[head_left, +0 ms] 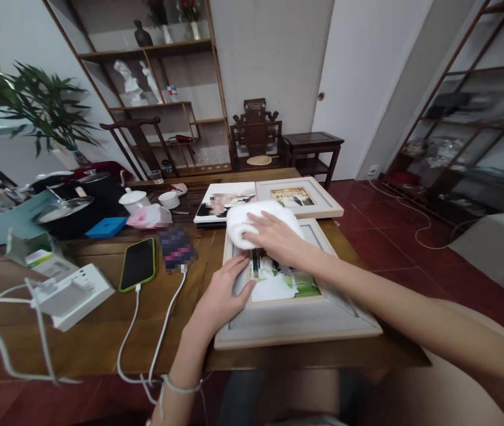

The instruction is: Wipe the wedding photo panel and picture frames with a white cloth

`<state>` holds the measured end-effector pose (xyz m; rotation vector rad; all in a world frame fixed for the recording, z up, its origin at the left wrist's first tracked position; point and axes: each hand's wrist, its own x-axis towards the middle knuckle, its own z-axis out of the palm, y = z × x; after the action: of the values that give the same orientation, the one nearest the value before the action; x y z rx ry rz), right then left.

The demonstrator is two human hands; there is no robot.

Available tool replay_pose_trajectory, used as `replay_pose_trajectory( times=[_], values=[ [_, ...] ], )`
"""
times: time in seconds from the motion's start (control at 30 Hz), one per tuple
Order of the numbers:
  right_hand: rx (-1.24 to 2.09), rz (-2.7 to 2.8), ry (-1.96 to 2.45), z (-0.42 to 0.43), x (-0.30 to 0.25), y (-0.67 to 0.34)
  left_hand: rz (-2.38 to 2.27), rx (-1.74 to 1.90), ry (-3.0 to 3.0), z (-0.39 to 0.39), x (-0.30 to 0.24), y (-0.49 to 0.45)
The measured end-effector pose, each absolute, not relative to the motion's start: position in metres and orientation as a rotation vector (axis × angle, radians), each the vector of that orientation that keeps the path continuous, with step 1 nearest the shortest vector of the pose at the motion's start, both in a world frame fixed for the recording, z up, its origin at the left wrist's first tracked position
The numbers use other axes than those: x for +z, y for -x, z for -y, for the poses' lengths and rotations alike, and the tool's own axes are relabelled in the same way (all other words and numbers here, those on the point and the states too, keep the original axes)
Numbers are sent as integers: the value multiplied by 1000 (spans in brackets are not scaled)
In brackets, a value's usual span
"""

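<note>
I have the right hand laid palm down with fingers fanned over a soft white bundle, which sits directly under it on the far part of a pale picture frame, though from here I cannot tell how firmly it grips. My left hand rests on the frame's left side, nearer than the bundle, its thumb spread away from the fingers and reaching to the edge of the picture inside. I see a phone left of that hand, and another framed picture lies beyond the right hand.
</note>
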<state>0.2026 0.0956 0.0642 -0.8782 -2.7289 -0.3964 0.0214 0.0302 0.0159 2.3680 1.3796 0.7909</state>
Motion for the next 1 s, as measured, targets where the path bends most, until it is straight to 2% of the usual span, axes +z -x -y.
replay_pose_trajectory(
  times=[0.2, 0.53, 0.67, 0.8, 1.0],
  values=[
    [-368, 2866, 884, -96, 51, -196, -1349, 823, -2376, -31, 14, -20],
    [-383, 2866, 1337, -82, 77, -302, -1376, 787, -2342, -29, 18, -22],
    [-469, 2624, 1469, -73, 87, -324, -1389, 752, -2349, -29, 18, -22],
    [-537, 2579, 1314, -64, 71, -311, -1389, 745, -2350, -30, 18, -21],
    [-363, 2691, 1255, -66, 42, -279, -1404, 741, -2334, -30, 18, -20]
  ],
)
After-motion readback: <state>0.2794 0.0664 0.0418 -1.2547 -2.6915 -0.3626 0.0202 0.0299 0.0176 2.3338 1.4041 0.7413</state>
